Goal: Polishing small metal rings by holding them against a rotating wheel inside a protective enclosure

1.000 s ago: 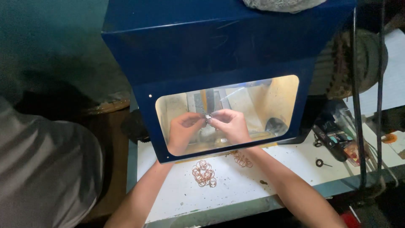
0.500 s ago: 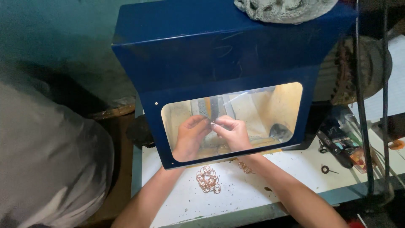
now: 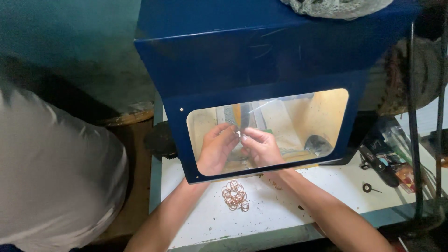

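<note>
Both hands are pinching one small pale piece between fingertips: left hand (image 3: pixel 215 150) and right hand (image 3: pixel 262 147) are meeting at the piece (image 3: pixel 239 136), fingers closing tight around it, nothing else in either hand. Too small and too blurred through the window to say what the piece is.

Nearest to me, below the grip, a pile of copper rings (image 3: pixel 235 194) is lying loose on the white bench (image 3: pixel 280 214), just outside the box. Forearms are passing right over and beside it.

Around the grip, the blue box (image 3: pixel 261 51) is enclosing both hands; I'm viewing them only through its clear window (image 3: pixel 298 116). Just behind the grip, an upright tool (image 3: pixel 237 114) is sitting close to the fingertips.

Risks, as I judge them:
- fingertips are working very near that tool, so a slip means contact;
- the piece is tiny, so a loose pinch is dropping it inside the box;
- window glare is hiding detail;
- a forearm shift is scattering the rings.

Right of the grip, small tools (image 3: pixel 382 163) are lying on the bench, well apart.
</note>
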